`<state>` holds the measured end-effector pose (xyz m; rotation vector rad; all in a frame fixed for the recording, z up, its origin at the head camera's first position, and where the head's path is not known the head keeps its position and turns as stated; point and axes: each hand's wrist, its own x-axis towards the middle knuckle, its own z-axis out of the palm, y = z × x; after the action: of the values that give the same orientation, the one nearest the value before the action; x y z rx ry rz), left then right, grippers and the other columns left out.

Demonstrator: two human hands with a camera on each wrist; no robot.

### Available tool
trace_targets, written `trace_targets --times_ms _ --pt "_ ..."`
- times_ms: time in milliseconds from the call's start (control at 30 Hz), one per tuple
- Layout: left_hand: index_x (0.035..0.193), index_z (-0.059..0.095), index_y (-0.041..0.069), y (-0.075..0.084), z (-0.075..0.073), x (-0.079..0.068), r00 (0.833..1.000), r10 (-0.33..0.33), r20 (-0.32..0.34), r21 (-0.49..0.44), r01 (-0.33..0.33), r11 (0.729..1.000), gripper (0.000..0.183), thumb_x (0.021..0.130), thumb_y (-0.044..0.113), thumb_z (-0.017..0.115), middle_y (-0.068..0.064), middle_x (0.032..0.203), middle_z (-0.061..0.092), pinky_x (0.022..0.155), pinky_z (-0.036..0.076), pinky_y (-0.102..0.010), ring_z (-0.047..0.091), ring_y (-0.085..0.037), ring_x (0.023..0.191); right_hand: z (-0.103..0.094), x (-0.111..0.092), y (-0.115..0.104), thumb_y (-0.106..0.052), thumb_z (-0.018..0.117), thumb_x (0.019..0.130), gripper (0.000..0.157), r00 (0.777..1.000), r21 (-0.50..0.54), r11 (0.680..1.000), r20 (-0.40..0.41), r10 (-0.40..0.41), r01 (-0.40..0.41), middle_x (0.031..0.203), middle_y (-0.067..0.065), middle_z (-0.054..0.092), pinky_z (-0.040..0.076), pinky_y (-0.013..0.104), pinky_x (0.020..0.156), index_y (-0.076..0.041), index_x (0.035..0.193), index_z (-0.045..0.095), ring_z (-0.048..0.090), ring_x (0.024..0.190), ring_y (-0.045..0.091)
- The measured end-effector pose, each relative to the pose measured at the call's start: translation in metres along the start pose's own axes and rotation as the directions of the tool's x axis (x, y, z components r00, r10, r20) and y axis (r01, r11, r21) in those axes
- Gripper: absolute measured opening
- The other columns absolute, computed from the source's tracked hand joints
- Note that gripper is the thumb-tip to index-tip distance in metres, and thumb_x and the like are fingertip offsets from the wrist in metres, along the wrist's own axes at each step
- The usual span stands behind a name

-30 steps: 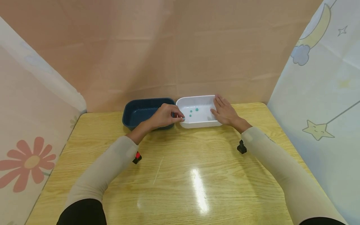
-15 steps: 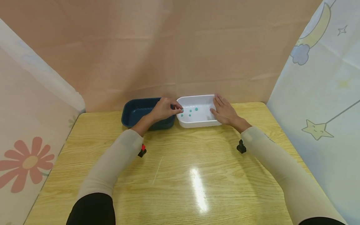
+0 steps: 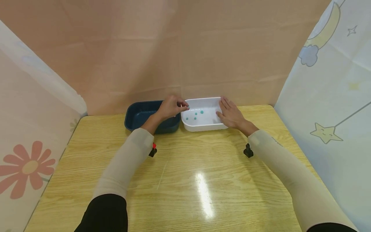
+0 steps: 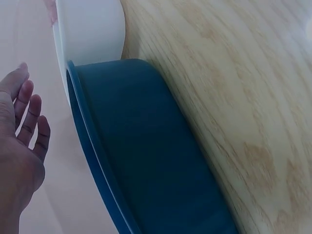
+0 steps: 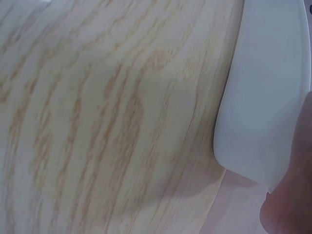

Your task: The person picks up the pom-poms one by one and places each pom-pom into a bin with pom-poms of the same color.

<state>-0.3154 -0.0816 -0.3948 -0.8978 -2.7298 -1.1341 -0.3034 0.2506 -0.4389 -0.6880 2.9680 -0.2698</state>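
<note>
My left hand (image 3: 171,108) pinches a tiny teal ball (image 3: 188,107) between thumb and fingertips, above the left end of a white bin (image 3: 207,127). In the left wrist view the thumb and index finger meet, and the ball cannot be made out. Several more teal balls (image 3: 202,112) lie scattered on the white bin's floor, towards its left side. My right hand (image 3: 231,113) rests on the bin's right end with fingers straight and the thumb inside. Beneath my left hand stands a dark blue bin (image 3: 136,124), partly covered by it; the visible part of its inside shows no balls.
Both bins stand side by side at the back of a wooden table (image 3: 185,167), close to a brown backdrop (image 3: 185,48). Printed sheets (image 3: 327,96) hang at the sides. Black wrist devices (image 3: 248,150) stick out under the forearms.
One teal ball has dropped from my left fingers onto the white bin's left end. That hand has risen towards the back, still pinching a ball. My right hand has stayed put.
</note>
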Motion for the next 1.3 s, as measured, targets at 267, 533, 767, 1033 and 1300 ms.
trace_targets --times_ms 267,533,767,1033,1300 --pt "0.104 0.086 0.012 -0.001 0.006 0.005 0.998 -0.056 -0.037 0.062 0.059 0.996 0.014 0.096 0.023 0.082 -0.002 0.088 0.077 0.053 0.045 -0.027 0.060 -0.014 0.056 0.001 0.001 -0.001 -0.038 0.024 0.116 0.072 1.000 0.004 1.000 0.003 0.001 -0.001 0.174 0.026 -0.008 -0.004 0.052 0.132 0.012 0.164 0.003 -0.007 0.163 0.040" --pt "0.107 0.086 0.013 0.000 0.013 0.007 0.988 -0.141 -0.055 0.111 0.147 0.983 0.017 0.096 0.025 0.081 -0.002 0.096 0.080 0.067 0.049 -0.032 0.063 -0.019 0.084 0.000 0.002 -0.002 -0.038 0.024 0.116 0.072 1.000 -0.003 1.000 0.003 -0.001 0.001 0.175 0.025 -0.009 -0.003 0.052 0.132 0.011 0.164 0.003 -0.007 0.163 0.040" --pt "0.112 0.085 0.013 -0.003 0.017 0.006 0.981 -0.187 -0.048 0.143 0.192 0.971 0.022 0.098 0.028 0.079 -0.002 0.100 0.078 0.074 0.053 -0.038 0.064 -0.019 0.088 0.001 0.002 -0.003 -0.038 0.024 0.116 0.073 1.000 0.002 1.000 0.011 0.002 -0.002 0.175 0.024 -0.010 -0.005 0.051 0.132 0.011 0.165 0.002 -0.008 0.163 0.039" --pt "0.114 0.084 0.011 -0.008 0.012 -0.002 0.982 -0.178 -0.064 0.151 0.186 0.971 0.023 0.098 0.027 0.079 -0.003 0.099 0.078 0.072 0.054 -0.036 0.067 -0.018 0.088 0.003 0.005 -0.002 -0.038 0.023 0.116 0.073 1.000 -0.003 1.000 0.014 -0.013 0.013 0.174 0.025 -0.010 -0.005 0.051 0.132 0.012 0.164 0.002 -0.007 0.163 0.040" --pt "0.113 0.084 0.011 -0.010 -0.006 -0.018 0.989 -0.116 -0.095 0.147 0.130 0.981 0.023 0.097 0.026 0.080 -0.003 0.098 0.078 0.066 0.055 -0.037 0.072 -0.016 0.074 -0.001 0.004 -0.005 -0.036 0.027 0.115 0.072 1.000 0.002 1.000 0.002 -0.013 0.013 0.174 0.027 -0.005 0.000 0.052 0.132 0.014 0.163 0.005 -0.004 0.163 0.041"
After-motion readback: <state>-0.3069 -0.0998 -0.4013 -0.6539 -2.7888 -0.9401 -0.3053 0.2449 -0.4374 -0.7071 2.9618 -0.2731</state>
